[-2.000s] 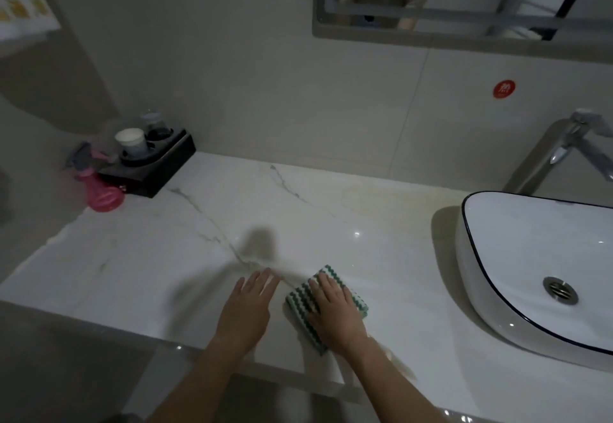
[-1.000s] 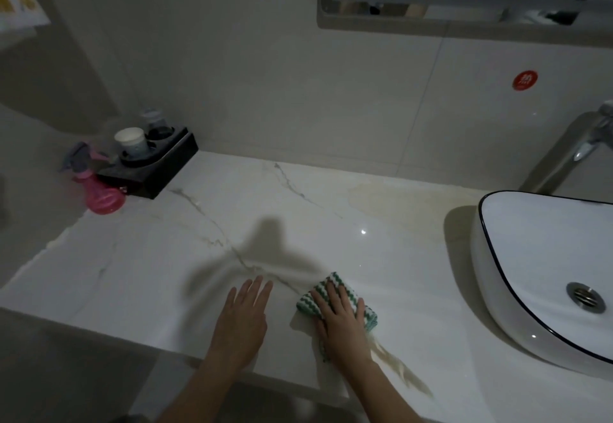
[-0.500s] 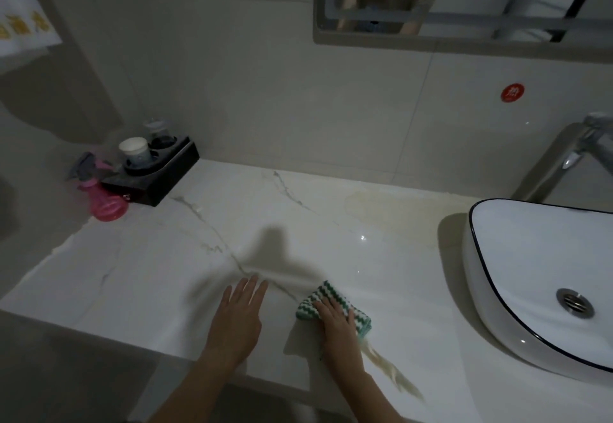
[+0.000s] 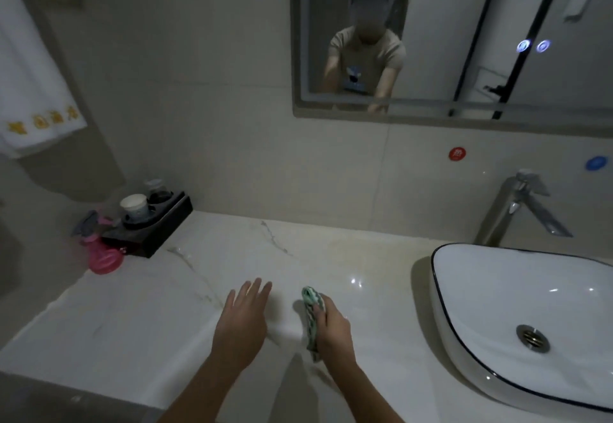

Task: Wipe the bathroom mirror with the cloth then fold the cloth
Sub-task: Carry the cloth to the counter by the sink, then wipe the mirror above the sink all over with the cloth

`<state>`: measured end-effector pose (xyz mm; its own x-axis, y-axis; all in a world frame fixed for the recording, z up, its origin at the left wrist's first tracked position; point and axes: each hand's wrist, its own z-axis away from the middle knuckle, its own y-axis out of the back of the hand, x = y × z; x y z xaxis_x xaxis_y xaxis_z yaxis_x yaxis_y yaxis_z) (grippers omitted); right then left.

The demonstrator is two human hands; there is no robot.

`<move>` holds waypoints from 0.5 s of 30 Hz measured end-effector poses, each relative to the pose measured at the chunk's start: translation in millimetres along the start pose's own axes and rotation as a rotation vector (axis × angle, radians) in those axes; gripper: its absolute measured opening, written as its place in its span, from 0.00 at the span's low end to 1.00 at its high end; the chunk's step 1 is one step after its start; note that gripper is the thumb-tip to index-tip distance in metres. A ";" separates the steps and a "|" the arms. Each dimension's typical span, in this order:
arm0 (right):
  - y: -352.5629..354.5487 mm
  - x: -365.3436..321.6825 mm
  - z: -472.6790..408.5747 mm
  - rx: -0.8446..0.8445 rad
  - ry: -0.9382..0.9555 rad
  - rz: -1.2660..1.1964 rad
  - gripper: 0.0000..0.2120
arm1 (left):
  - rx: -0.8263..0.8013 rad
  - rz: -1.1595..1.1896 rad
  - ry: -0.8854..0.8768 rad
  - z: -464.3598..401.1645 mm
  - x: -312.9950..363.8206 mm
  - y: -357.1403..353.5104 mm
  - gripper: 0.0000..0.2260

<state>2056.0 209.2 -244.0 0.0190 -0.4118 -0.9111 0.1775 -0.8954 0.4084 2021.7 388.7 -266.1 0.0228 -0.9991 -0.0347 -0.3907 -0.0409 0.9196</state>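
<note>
One cloth (image 4: 311, 306), one mirror (image 4: 464, 41), two hands, two wall stickers.

One head cam, wide-angle, worn by the person, looks fwd and down from above the counter (image 4: 139, 323) front edge. Faces the wall; mirror (image 4: 464, 41) up top, basin (image 4: 517, 306) at right, both hands close at btm centre. No 2nd view.
</note>
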 end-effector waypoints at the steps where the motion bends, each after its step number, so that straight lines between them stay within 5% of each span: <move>1: 6.7 -9.8 -1.6 0.007 0.000 -0.008 0.12 | 0.000 -0.002 0.012 -7.7 1.6 8.3 0.36; 15: 108.9 -150.5 -33.8 0.233 0.170 -0.084 0.12 | 0.254 -0.015 -0.066 -142.0 33.5 136.1 0.35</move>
<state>2105.7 179.4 -64.3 0.1822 -0.3178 -0.9305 -0.0448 -0.9480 0.3151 2099.9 350.8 -86.5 -0.0266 -0.9964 -0.0804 -0.6096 -0.0476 0.7912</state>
